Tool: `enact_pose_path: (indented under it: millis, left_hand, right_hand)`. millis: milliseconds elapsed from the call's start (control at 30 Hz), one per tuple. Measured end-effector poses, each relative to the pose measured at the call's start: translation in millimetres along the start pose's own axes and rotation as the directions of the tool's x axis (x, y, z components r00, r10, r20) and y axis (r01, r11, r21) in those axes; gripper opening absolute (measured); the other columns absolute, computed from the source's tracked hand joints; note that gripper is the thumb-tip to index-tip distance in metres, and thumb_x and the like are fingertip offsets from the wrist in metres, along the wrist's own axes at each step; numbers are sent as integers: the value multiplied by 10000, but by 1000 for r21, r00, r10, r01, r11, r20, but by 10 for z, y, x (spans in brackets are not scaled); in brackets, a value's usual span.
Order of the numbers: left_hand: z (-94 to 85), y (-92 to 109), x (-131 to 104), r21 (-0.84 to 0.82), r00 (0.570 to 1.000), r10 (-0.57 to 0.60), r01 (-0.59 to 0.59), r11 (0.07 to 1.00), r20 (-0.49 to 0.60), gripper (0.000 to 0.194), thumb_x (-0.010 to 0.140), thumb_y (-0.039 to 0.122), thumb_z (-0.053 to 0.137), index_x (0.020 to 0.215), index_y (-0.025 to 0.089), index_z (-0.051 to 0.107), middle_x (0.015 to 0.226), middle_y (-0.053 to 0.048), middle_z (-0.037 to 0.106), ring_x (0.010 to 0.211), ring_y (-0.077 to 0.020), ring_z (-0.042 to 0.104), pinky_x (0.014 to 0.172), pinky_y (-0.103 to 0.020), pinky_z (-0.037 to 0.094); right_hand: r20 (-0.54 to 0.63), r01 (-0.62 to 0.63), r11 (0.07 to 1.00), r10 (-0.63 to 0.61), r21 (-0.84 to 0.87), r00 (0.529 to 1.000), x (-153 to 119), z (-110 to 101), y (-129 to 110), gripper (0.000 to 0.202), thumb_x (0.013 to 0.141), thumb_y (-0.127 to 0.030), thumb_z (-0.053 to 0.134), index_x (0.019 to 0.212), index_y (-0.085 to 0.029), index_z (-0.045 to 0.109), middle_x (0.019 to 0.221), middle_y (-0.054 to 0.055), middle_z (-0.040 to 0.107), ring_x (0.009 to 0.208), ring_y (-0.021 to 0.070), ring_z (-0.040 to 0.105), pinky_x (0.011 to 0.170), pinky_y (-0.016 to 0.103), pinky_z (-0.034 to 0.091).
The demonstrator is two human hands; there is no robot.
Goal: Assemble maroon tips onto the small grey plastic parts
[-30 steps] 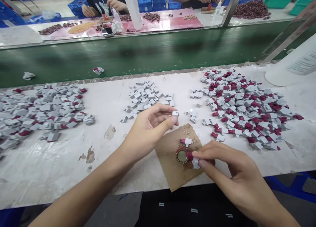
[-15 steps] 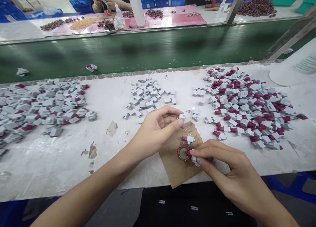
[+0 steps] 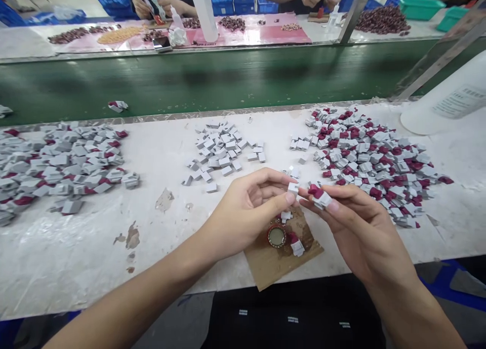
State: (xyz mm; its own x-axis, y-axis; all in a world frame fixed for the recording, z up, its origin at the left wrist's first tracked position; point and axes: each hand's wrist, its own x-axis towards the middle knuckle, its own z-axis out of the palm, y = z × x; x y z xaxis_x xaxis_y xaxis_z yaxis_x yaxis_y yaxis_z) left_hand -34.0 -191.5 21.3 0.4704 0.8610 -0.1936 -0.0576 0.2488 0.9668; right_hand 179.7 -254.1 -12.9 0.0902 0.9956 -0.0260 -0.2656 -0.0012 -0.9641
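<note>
1. While the left hand (image 3: 258, 212) pinches a small gray block (image 3: 293, 188) between thumb and forefinger, the right hand (image 3: 360, 227) grasps a maroon-and-gray piece (image 3: 321, 198) close beside it.
2. At seven o'clock from there, a round red-rimmed cap (image 3: 277, 236) lies on brown cardboard (image 3: 261, 273); at six, another two-colored part (image 3: 297, 247).
3. Gray blocks are heaped (image 3: 218, 149) at ten o'clock; mixed heaps lie at two (image 3: 372, 159) and nine (image 3: 64, 162).
4. Beyond, at two o'clock, a white bottle (image 3: 421, 117) bears a label (image 3: 461, 101) too small to read.
5. At eleven, a pink sheet (image 3: 258, 34) carries dark lettering, likewise illegible.
</note>
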Motion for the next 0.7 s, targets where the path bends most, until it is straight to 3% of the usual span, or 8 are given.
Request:
enact_pose_path:
  millis: [167, 467, 700]
  left_hand:
    - [64, -38, 10, -20, 999, -18, 19, 1000, 38, 172, 1013, 237, 808, 1178, 191, 792, 1127, -78, 857, 1022, -227, 832, 864, -327, 698]
    - [53, -76, 32, -81, 998, -26, 30, 996, 52, 189, 1020, 254, 832, 1184, 168, 793, 1132, -77, 847, 987, -184, 813, 891, -281, 675]
    - [74, -87, 3, -6, 998, -41, 41, 999, 37, 155, 1000, 273, 845, 1123, 189, 806, 1013, -64, 849, 961, -230, 819, 834, -327, 676]
  right_hand:
    - [34, -58, 996, 55, 73, 998, 37, 30, 24, 97, 1008, -357, 872, 1100, -356, 900, 1068, 18, 899, 1045, 259, 861, 983, 446, 703]
    - [10, -41, 999, 40, 35, 999, 37, 1, 51, 108, 995, -366, 888, 1096, -338, 916, 1086, 26, 879, 1051, 241, 841, 968, 365, 700]
    - [73, 60, 989, -50, -133, 996, 28, 0, 2, 145, 1039, -288, 848, 1140, -367, 916, 1087, 7, 873, 1039, 171, 838, 930, 233, 683]
